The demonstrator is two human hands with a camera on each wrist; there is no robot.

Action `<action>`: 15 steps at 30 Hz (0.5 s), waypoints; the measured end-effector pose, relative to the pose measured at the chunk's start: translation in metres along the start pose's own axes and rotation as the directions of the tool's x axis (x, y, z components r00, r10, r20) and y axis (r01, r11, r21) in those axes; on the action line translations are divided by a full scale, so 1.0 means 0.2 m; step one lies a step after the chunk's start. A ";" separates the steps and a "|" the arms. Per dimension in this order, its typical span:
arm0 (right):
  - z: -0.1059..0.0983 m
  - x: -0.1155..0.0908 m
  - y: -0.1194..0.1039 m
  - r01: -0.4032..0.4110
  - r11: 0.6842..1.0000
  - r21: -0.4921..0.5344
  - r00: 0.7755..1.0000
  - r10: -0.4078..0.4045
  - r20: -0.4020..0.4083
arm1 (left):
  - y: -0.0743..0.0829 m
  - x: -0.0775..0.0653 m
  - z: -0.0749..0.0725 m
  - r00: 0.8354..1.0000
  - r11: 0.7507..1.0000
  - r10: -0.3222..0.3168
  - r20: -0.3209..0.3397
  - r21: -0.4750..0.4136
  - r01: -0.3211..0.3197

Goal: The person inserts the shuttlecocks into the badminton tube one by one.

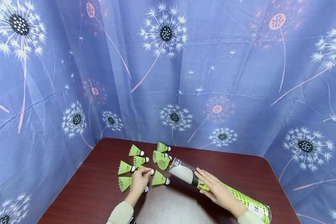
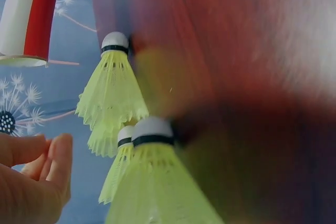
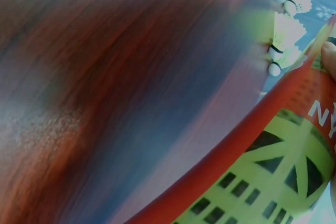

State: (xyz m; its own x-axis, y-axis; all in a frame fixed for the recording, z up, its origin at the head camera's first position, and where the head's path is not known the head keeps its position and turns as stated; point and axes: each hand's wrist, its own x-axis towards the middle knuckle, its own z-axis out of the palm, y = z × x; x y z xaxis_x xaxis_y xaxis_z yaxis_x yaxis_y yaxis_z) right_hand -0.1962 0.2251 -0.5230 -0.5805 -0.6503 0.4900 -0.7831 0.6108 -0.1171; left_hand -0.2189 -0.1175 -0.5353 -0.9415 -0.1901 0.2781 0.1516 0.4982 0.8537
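My left hand hovers over the shuttlecocks on the table, thumb and fingertips bent close together. In the head view the fingertips overlap a shuttlecock with a white cork; the left wrist view shows no object between them. Two yellow-green shuttlecocks, a nearer one and a farther one, are below that hand. My right hand grips a long shuttlecock tube, fingers across its top and thumb on the near side. The tube's clear end points left toward the shuttlecocks. Red and yellow-green printing shows on its underside.
Several more shuttlecocks lie loose on the left half of the dark red table, among them one at the back and one at the left. A blue dandelion-print curtain hangs around the table's back and sides.
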 end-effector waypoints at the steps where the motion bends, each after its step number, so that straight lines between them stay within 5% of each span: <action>1: 0.00 0.00 0.00 0.000 1.000 -0.002 1.000 0.000 0.000 | -0.01 -0.01 0.01 1.000 1.000 -0.021 0.000 -0.008 0.021; 8: -0.02 -0.02 0.00 -0.025 1.000 -0.016 1.000 0.025 0.003 | -0.03 -0.06 0.07 0.997 0.994 -0.060 0.044 -0.093 0.063; 15: -0.01 -0.01 -0.01 -0.022 1.000 -0.002 1.000 0.022 0.004 | -0.04 -0.10 0.10 0.998 0.998 -0.062 0.000 -0.030 0.062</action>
State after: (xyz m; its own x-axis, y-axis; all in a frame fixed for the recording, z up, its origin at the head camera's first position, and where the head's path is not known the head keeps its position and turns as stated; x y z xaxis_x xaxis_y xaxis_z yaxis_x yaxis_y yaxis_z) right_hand -0.1929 0.2273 -0.5220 -0.5984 -0.6386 0.4838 -0.7697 0.6260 -0.1257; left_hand -0.2082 -0.1003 -0.5570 -0.9490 -0.2210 0.2250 0.1019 0.4602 0.8819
